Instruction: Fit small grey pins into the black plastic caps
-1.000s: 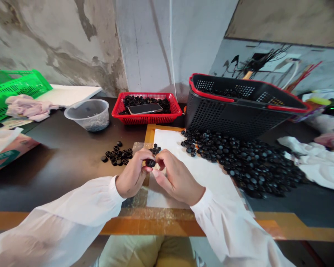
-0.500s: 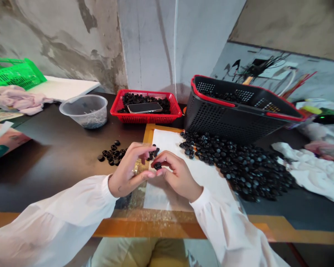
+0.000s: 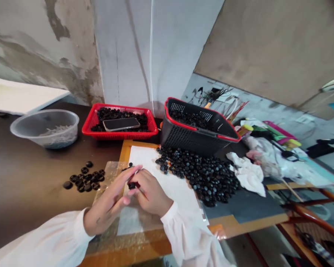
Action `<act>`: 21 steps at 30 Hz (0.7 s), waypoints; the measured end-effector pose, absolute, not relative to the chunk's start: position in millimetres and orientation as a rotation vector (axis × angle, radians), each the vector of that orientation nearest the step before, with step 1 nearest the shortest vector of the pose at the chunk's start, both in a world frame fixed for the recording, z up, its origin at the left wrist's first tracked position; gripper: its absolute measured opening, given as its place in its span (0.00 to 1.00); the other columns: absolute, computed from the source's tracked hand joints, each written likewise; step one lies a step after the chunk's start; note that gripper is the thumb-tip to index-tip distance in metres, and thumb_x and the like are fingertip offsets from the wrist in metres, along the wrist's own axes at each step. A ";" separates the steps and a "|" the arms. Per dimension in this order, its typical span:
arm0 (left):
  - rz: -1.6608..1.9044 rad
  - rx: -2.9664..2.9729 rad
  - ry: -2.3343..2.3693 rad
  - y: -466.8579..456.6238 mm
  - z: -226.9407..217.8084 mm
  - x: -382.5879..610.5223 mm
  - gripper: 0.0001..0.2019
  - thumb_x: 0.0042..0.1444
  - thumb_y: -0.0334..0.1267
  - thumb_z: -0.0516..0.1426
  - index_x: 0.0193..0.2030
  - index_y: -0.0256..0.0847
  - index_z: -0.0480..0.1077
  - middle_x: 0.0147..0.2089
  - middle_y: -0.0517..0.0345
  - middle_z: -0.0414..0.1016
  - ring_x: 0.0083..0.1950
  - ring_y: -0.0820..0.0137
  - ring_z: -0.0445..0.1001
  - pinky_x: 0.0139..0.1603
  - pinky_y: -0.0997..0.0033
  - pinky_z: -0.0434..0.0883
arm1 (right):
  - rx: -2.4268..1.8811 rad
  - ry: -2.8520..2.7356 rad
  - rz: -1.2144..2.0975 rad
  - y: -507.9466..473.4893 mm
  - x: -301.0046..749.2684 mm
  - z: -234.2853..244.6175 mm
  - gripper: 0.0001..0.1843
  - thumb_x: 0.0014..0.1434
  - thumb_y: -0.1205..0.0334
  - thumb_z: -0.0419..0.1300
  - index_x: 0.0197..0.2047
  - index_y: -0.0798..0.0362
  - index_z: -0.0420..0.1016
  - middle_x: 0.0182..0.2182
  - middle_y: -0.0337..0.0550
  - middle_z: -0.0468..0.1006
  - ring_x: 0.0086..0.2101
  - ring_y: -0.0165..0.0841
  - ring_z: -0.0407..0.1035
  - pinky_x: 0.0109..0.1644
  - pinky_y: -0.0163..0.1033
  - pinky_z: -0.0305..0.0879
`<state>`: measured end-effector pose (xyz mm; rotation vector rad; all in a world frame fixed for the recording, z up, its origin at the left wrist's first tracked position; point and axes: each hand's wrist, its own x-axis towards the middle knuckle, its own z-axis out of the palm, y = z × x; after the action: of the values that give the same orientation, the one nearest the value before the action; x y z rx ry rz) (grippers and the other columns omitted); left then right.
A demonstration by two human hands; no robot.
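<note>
Black plastic piece [image 3: 132, 185] gripped in right hand [image 3: 151, 193], left hand [image 3: 108, 203] open beside it, view swung right.

Soft, even indoor light fills the view; the dark table [image 3: 25, 193] carries a pale sheen, round black plastic pieces [image 3: 203, 178] glint faintly, and wide-angle distortion bends the edges.

The one head-worn view looks forward and down from close above a dark flat tabletop [image 3: 25, 185], facing a stained grey concrete wall [image 3: 44, 55], with the left hand [image 3: 108, 200] and right hand [image 3: 151, 193] low in frame.
</note>
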<state>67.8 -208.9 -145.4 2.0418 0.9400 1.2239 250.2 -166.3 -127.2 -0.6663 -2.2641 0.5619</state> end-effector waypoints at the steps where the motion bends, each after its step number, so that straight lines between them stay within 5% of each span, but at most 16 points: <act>1: 1.213 2.051 0.980 -207.5 -141.7 61.9 0.32 0.68 0.58 0.47 0.75 0.49 0.53 0.74 0.47 0.60 0.73 0.54 0.61 0.72 0.54 0.64 | -0.649 -2.246 0.483 -162.6 260.1 -124.5 0.08 0.70 0.57 0.52 0.39 0.50 0.66 0.33 0.43 0.72 0.36 0.37 0.67 0.40 0.42 0.66; 4: 1.244 2.060 1.234 -190.8 -122.3 32.9 0.19 0.70 0.47 0.52 0.65 0.52 0.66 0.65 0.51 0.70 0.66 0.60 0.70 0.67 0.60 0.69 | -0.750 -2.105 0.201 -151.2 300.3 -118.5 0.06 0.69 0.64 0.52 0.39 0.50 0.68 0.31 0.43 0.71 0.34 0.38 0.66 0.37 0.42 0.64; 7: 1.167 2.206 1.432 -141.9 -93.7 -6.2 0.13 0.67 0.49 0.54 0.50 0.49 0.76 0.57 0.53 0.75 0.59 0.61 0.74 0.64 0.61 0.70 | -0.986 -2.023 0.014 -139.8 341.7 -116.2 0.07 0.68 0.68 0.54 0.44 0.51 0.73 0.36 0.46 0.75 0.39 0.39 0.68 0.41 0.43 0.67; 11: 0.841 2.437 1.705 -40.1 -65.0 -35.1 0.23 0.66 0.53 0.50 0.57 0.42 0.75 0.61 0.47 0.74 0.64 0.57 0.70 0.70 0.58 0.62 | -1.441 -1.958 -0.289 -126.2 375.0 -120.3 0.11 0.68 0.63 0.57 0.48 0.52 0.79 0.39 0.49 0.77 0.42 0.44 0.66 0.48 0.49 0.66; 15: 0.395 2.427 1.883 39.2 -66.3 -24.7 0.36 0.54 0.62 0.57 0.60 0.34 0.74 0.60 0.36 0.75 0.62 0.44 0.72 0.65 0.49 0.65 | -1.592 -1.885 -0.410 -119.2 388.9 -135.1 0.14 0.67 0.63 0.57 0.51 0.53 0.81 0.39 0.51 0.77 0.41 0.44 0.65 0.48 0.50 0.66; 21: 0.217 2.435 1.865 76.1 -82.6 -13.9 0.36 0.45 0.62 0.62 0.56 0.39 0.78 0.57 0.41 0.77 0.58 0.49 0.75 0.61 0.59 0.68 | -1.654 -1.834 -0.332 -120.2 401.2 -145.9 0.14 0.67 0.60 0.58 0.49 0.53 0.82 0.39 0.51 0.79 0.40 0.44 0.67 0.47 0.49 0.66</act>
<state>-13.9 76.1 -82.6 2.4346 1.8653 0.2171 401.2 -120.2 -145.9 -1.6545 -1.8339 -0.3317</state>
